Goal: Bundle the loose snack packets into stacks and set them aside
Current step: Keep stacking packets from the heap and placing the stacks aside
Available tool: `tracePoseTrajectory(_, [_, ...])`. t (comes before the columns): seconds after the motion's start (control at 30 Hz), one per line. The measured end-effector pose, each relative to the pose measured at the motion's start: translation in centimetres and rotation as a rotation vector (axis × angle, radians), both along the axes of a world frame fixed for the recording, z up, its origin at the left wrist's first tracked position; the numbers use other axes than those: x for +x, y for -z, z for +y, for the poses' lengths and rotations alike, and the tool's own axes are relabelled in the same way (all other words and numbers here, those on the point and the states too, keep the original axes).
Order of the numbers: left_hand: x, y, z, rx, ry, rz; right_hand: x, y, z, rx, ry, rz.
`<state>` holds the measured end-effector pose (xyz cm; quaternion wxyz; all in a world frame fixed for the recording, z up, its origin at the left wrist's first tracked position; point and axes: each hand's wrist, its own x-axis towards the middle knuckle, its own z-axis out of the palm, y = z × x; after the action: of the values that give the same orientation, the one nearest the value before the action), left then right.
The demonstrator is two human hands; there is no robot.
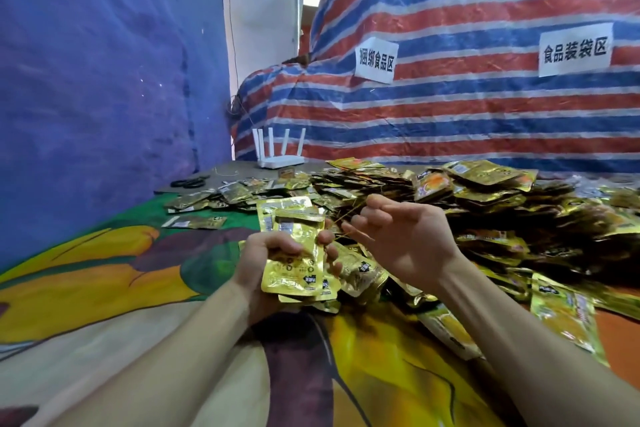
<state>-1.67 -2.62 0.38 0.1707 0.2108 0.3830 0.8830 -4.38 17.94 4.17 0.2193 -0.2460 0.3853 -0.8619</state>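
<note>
My left hand grips a stack of gold snack packets upright above the patterned cloth. A thin yellow rubber band stretches from the stack's right edge to my right hand, whose curled fingers hook it and pull it taut. A large heap of loose gold packets covers the surface behind and to the right of both hands. More packets lie scattered at the left of the heap.
A white router with several antennas stands at the back. Black scissors lie at the far left edge. A striped tarp with two paper signs rises behind the heap. A blue sheet walls off the left side.
</note>
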Motion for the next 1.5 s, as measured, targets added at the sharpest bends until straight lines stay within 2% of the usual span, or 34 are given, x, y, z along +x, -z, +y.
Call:
tracePoseTrajectory(0.07, [-0.2,0.0,0.0,0.008,-0.013,0.012,-0.1,0.2,-0.2,-0.042,0.004,-0.008])
tracePoseTrajectory(0.2, [-0.1,0.1,-0.2,-0.099,-0.079,-0.014,-0.3,0.6,-0.9,0.151,0.054,0.133])
tracePoseTrajectory(0.37, [-0.2,-0.1,0.7,-0.250,-0.322,-0.200,-0.2,1.6,-2.0,0.305,0.197,0.223])
tracePoseTrajectory(0.47, [-0.7,-0.2,0.7,-0.158,-0.509,-0.266,0.0,2.1,-2.4,0.419,0.315,0.276])
tracePoseTrajectory(0.57, [-1.1,-0.4,0.4,0.023,-0.579,-0.235,0.9,2.7,-3.5,0.548,0.398,0.347])
tracePoseTrajectory(0.67, [-1.1,-0.5,0.4,0.060,-0.588,-0.159,2.1,3.1,-5.0,0.536,0.394,0.416])
tracePoseTrajectory(0.77, [-1.0,-0.6,0.6,0.047,-0.562,-0.164,3.2,3.1,-6.3,0.486,0.403,0.509])
tracePoseTrajectory(1.0, [-1.3,-0.3,1.3,0.056,-0.559,-0.146,3.9,3.6,-6.9,0.549,0.556,0.619])
tracePoseTrajectory(1.23, [-0.9,-0.4,1.1,-0.022,-0.449,-0.011,3.8,3.5,-6.5,0.500,0.621,0.630])
tracePoseTrajectory(1.5, [-0.2,-0.8,2.2,-0.020,-0.411,-0.058,3.3,3.4,-6.2,0.435,0.699,0.579])
